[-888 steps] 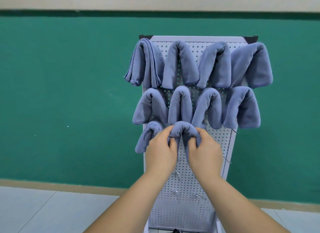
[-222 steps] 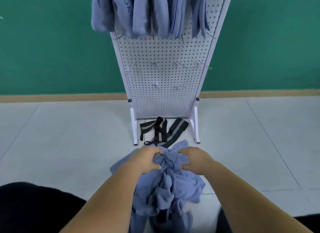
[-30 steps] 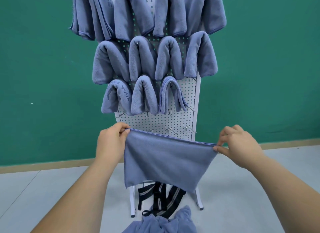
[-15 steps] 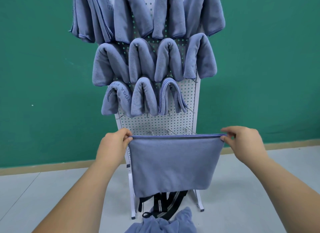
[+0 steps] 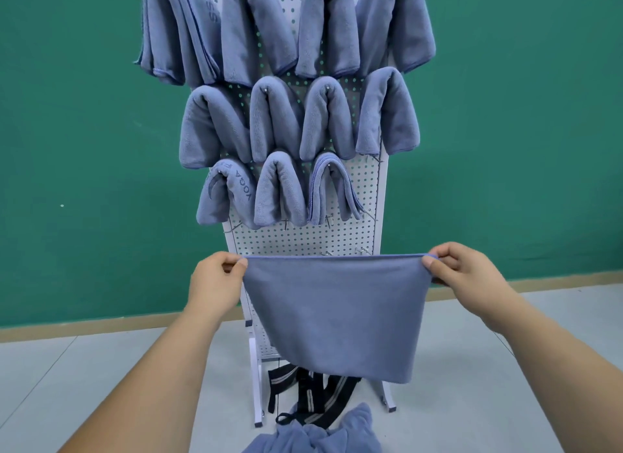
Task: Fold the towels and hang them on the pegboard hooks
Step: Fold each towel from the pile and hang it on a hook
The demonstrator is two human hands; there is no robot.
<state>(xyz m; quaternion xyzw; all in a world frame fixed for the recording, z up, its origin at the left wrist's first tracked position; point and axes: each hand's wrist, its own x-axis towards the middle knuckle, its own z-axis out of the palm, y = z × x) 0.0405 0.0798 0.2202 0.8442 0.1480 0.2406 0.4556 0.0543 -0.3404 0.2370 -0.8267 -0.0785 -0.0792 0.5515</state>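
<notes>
I hold a blue-grey towel stretched flat in front of the white pegboard. My left hand pinches its top left corner and my right hand pinches its top right corner. The top edge is taut and level; the rest hangs down, doubled over. Several folded towels of the same colour hang over hooks in three rows on the board. Bare hooks stick out of the board just above the held towel.
A heap of loose blue towels lies on the pale floor at the bottom. A black strap with grey stripes lies between the pegboard's feet. A green wall stands behind the board.
My hands have pulled the towel's top edge taut and level. The right hand has moved a little outward, and the towel hangs flatter.
</notes>
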